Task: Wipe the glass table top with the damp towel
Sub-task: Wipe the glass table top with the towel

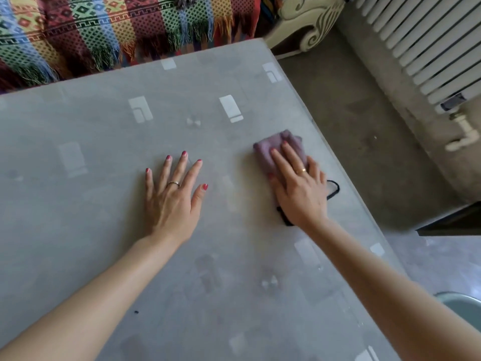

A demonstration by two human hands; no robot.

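A folded mauve towel (269,149) lies on the grey glass table top (91,204), right of centre and close to the table's right edge. My right hand (299,186) presses flat on the towel with straight fingers, covering its near half. My left hand (173,194) rests flat on the bare glass to the left of the towel, fingers spread and holding nothing. A black band (334,188) shows from under my right hand.
A striped, fringed woven blanket (104,29) hangs over furniture along the table's far edge. A white radiator (421,45) and its pipe fitting (463,136) stand at the right, beyond bare concrete floor (351,121). A pale green basin rim (460,300) shows at the lower right.
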